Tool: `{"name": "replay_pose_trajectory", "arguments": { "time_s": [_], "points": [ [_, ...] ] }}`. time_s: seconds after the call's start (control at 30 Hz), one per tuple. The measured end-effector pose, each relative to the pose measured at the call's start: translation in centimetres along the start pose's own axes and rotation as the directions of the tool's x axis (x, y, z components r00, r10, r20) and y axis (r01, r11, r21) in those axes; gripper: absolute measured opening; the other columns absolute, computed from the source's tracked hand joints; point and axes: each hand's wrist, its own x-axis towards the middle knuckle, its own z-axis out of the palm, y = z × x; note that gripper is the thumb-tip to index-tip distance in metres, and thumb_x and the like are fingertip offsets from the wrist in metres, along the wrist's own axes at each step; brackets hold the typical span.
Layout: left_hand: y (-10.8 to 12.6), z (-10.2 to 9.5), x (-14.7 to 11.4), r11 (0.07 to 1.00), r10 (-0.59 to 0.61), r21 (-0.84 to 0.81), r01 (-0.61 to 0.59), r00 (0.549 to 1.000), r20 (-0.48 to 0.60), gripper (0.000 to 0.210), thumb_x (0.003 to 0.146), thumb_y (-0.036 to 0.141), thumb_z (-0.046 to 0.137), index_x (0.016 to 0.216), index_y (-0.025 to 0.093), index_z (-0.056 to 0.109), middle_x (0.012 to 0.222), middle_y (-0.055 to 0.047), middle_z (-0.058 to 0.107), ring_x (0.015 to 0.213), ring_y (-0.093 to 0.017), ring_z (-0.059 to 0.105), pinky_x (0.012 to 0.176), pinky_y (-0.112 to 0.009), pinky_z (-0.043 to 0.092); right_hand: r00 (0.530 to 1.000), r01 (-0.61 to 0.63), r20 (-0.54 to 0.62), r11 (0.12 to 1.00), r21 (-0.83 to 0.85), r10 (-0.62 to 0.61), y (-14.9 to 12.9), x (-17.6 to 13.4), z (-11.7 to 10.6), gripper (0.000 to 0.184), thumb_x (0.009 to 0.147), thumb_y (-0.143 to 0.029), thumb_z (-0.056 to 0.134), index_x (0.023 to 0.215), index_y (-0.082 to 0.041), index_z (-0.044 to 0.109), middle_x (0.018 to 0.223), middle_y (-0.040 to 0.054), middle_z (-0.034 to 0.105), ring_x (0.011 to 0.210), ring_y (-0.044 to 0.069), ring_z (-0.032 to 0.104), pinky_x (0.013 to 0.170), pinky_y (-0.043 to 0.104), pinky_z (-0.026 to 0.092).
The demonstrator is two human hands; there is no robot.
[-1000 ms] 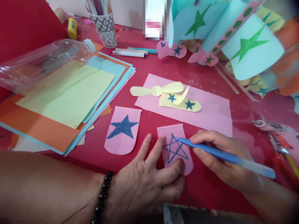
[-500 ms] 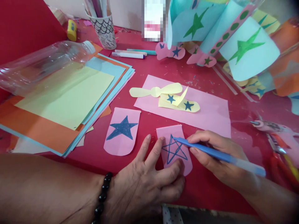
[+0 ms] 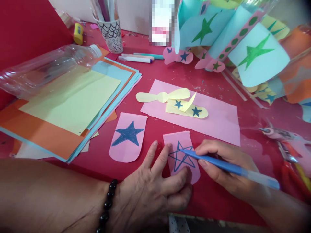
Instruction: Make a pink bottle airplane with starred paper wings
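My right hand (image 3: 225, 168) grips a blue marker (image 3: 218, 163), its tip on the upper part of a star outline drawn on a small pink paper piece (image 3: 178, 137). Spread fingers of my left hand (image 3: 157, 178) press that piece flat against the red table, and the hand holds nothing. To the left lies a second pink paper piece (image 3: 126, 152) with a filled dark blue star. Behind them, on a larger pink sheet (image 3: 218, 126), rest a yellow paper propeller shape (image 3: 148, 97) and a yellow strip (image 3: 187, 108) with blue stars.
Stacked coloured paper (image 3: 73, 100) lies at left under a clear plastic bottle (image 3: 55, 64). Several markers (image 3: 136, 59) and a patterned cup (image 3: 111, 35) of pens stand farther back. Decorated paper planes (image 3: 230, 42) fill the back right. A glue gun (image 3: 284, 134) and red-handled tool (image 3: 291, 174) lie right.
The marker tip has moved slightly down from the star's top point, leaving a little more ink there. My left hand stays in place on the paper.
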Motion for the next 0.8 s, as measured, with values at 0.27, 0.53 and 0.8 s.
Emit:
{"name": "replay_pose_trajectory", "arguments": {
  "time_s": [0.27,0.53,0.8],
  "points": [
    [0.02,-0.12,-0.11,1.000,0.006,-0.005,-0.006,1.000,0.003,0.049,0.094,0.050,0.052,0.141,0.035,0.050,0.147,-0.003,0.036,0.134,-0.062,0.023,0.093,-0.086,0.034,1.000,0.017,-0.006,1.000,0.011,-0.017,-0.10,-0.12,0.04,0.011,0.086,-0.017,0.060,0.094,-0.025,0.062,0.084,0.0014,0.073,0.073,0.018,0.071,0.062,0.025,0.056],
    [0.02,-0.04,-0.04,1.000,0.005,0.010,-0.005,1.000,0.001,0.048,0.094,0.051,0.051,0.139,0.035,0.051,0.147,-0.003,0.036,0.134,-0.060,0.025,0.094,-0.086,0.033,1.000,0.009,0.001,1.000,0.010,-0.009,-0.03,-0.06,0.10,0.011,0.088,-0.017,0.059,0.095,-0.024,0.063,0.085,0.0019,0.073,0.073,0.017,0.071,0.063,0.025,0.055],
    [0.13,-0.04,-0.08,1.000,0.006,-0.006,-0.006,1.000,0.020,0.050,0.093,0.047,0.054,0.142,0.033,0.049,0.148,-0.003,0.036,0.134,-0.062,0.021,0.095,-0.087,0.030,0.997,-0.074,-0.020,0.997,-0.018,0.073,0.32,-0.40,0.06,0.007,0.091,-0.024,0.060,0.097,-0.025,0.062,0.087,0.0007,0.073,0.073,0.015,0.070,0.062,0.023,0.055]
  ]
}}
